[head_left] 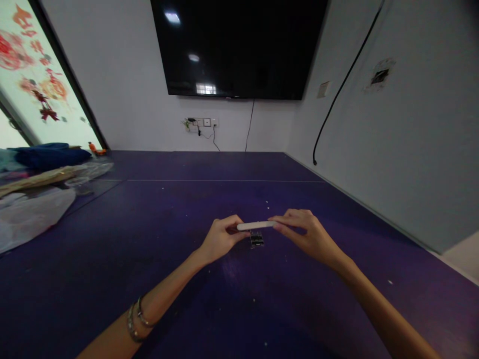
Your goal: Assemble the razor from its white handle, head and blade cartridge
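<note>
A thin, flat white object (256, 226) is held level above the purple surface, seen edge-on, so its kind does not show. My left hand (221, 237) pinches its left end between thumb and fingers. At the opposite end, my right hand (305, 234) grips it the same way. Just below it in view is a small dark item (257, 240) with pale markings, partly covered by the white object and my left thumb; I cannot make out what it is. Two bracelets circle my left wrist.
The purple surface (149, 299) carries small white specks. Clear plastic bags (33, 214) and folded blue cloth (52, 155) lie at the left. A large television (239, 45) hangs on the back wall, above a row of sockets (204, 122). Along the right wall dangles a black cable (344, 82).
</note>
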Demonstrator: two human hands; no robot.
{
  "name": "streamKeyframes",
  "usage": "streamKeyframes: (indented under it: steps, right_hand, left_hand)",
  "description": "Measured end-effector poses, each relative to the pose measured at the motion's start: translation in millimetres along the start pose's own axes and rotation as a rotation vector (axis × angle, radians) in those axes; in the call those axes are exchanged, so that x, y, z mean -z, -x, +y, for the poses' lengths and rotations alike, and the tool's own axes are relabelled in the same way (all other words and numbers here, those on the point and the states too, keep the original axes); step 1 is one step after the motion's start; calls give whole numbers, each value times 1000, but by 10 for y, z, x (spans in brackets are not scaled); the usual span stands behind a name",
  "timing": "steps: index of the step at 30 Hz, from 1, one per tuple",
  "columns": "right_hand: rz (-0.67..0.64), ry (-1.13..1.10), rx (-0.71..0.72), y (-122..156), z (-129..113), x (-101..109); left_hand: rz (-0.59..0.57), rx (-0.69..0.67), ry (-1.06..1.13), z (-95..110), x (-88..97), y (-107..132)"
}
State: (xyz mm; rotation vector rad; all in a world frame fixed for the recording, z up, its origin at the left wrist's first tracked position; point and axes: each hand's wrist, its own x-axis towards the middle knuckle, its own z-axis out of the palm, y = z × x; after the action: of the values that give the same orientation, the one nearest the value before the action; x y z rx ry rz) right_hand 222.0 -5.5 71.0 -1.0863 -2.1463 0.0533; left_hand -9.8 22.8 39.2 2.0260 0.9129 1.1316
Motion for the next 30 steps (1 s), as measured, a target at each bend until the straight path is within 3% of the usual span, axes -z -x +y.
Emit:
streamKeyframes:
  steps: [6,11,15,21,25,30]
  right_hand:
    - [36,73,-26,17,18,-7]
    - [-36,-14,-8,-2,29,27]
    - [-3,-82,-50,-16,40,53]
    - [-168,-278,-115,-1,123,101]
    - [-130,-297,-182,9,176,96]
    - [-217,-377,-167,7,161,129]
  left_hand:
    - [-11,42,28,19,-14,18]
    - [-7,4,-3,32,-24,20]
    - [11,-2,2,14,-28,19]
    - [2,-28,1,7,-32,21]
    - [9,-16,-3,24,-31,29]
    - [5,-35,21,61,-27,29]
